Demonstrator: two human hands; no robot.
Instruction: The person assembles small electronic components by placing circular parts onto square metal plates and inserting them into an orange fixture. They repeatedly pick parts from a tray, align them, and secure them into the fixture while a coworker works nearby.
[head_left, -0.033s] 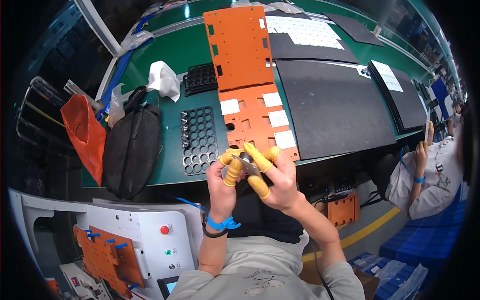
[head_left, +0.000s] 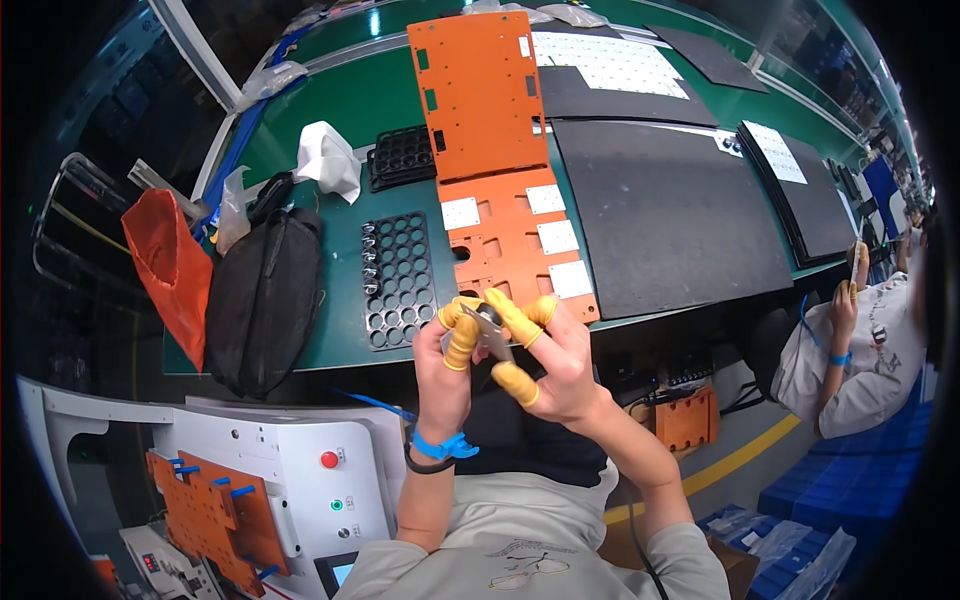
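My left hand (head_left: pixel 443 378), yellow covers on its fingertips, pinches a small flat grey plate (head_left: pixel 493 341) just off the table's front edge. A small black round part (head_left: pixel 490 314) sits at the plate's upper face. Fingers of my right hand (head_left: pixel 563 375) close on that black part from the right, while its yellow-covered thumb is held apart below the plate. Just beyond my hands lies an orange fixture (head_left: pixel 497 250) with its lid (head_left: pixel 480 95) folded back, and white square plates (head_left: pixel 557 237) rest in it.
Left of the fixture is a black tray (head_left: pixel 412 262) of round holes, with shiny round parts (head_left: pixel 370 258) along one column. A black bag (head_left: pixel 265 305) and an orange pouch (head_left: pixel 168 265) are farther left. Black sheets (head_left: pixel 670 220) cover the right side. A co-worker (head_left: pixel 860 340) sits at right.
My right thumb has dropped slightly down and left, off the plate. The plate is tilted a little more steeply. The fixture and tray are unmoved.
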